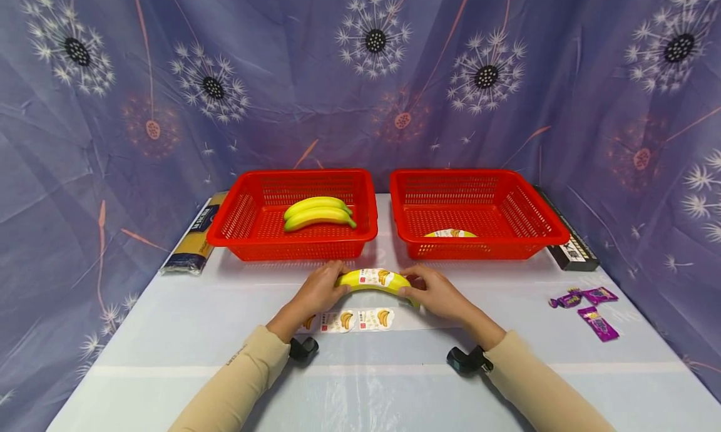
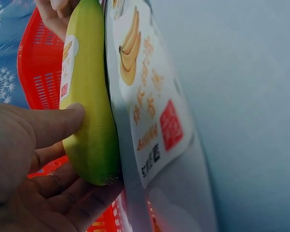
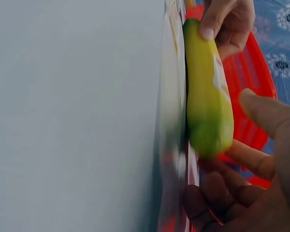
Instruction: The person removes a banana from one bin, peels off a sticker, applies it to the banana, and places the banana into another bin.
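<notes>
Gold-and-blue packet: out on the far left here, well to the left of the held banana and farther back.

Left basket: red, behind the held banana and over to its left, with two bananas lying side by side inside.

Left hand: and this one has its grip! Clamped on the left end of the held banana, thumb pressed to the peel, fingers curled round the other side.

Sticker strip: just on the person's side of the held banana and slightly to its left, banana-print stickers in a row, the leftmost partly hidden by the left arm.

Held banana: centre stage, crosswise between the two hands, white sticker on its peel; resting on the tabletop or just above it, I cannot tell.

Right hand: round the right end of the held banana, fingers loosely spread, thumb apart from the peel in the right wrist view; whether the fingertips touch, I cannot tell.

Right basket: red again, behind the held banana and to its right, a stickered banana peeping over the front rim.

Black box: well right of the held banana, slightly farther back.

Purple sweets: three wrapped pieces, far right of the held banana, a touch nearer the person.
</notes>
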Demonstrator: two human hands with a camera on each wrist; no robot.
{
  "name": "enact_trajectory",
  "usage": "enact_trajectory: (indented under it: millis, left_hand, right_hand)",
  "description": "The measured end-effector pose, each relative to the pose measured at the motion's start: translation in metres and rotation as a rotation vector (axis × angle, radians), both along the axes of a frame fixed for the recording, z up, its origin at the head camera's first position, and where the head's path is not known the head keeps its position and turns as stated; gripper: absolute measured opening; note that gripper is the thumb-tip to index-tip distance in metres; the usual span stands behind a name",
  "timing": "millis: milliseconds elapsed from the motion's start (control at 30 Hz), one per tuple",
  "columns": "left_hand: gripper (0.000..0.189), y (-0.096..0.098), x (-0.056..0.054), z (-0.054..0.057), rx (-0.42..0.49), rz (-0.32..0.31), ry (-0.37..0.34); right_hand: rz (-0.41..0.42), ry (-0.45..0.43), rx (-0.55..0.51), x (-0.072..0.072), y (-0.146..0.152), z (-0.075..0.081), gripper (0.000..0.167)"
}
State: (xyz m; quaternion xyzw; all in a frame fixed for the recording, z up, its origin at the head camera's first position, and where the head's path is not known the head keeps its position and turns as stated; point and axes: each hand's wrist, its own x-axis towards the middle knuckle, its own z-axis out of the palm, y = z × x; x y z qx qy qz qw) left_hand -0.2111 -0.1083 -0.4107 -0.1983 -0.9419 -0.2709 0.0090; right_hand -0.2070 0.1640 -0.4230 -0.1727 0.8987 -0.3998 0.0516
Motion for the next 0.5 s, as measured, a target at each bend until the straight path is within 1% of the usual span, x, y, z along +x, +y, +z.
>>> enact_trajectory:
  millis: [67, 200, 300, 400, 500]
  left_hand:
    - [0.028, 0.000, 0.000, 0.000, -0.002, -0.001, 0.003]
    - [0.028, -0.001, 0.001, 0.000, -0.006, -0.003, 0.015]
    - [0.029, 0.000, 0.001, -0.001, -0.009, 0.001, 0.013]
    - [0.028, 0.000, 0.001, -0.001, -0.008, 0.011, 0.009]
    - [0.028, 0.001, 0.001, -0.002, -0.002, 0.019, 0.006]
  right_hand:
    - [-0.025, -0.032, -0.044, 0.001, 0.013, 0.000, 0.043]
    - [-0.109, -0.056, -0.139, 0.000, 0.041, 0.000, 0.043]
    - [-0.205, -0.093, -0.266, -0.003, 0.059, 0.004, 0.044]
    - [-0.300, -0.139, -0.417, -0.006, 0.074, 0.011, 0.047]
    - [-0.361, -0.185, -0.595, -0.010, 0.086, 0.018, 0.041]
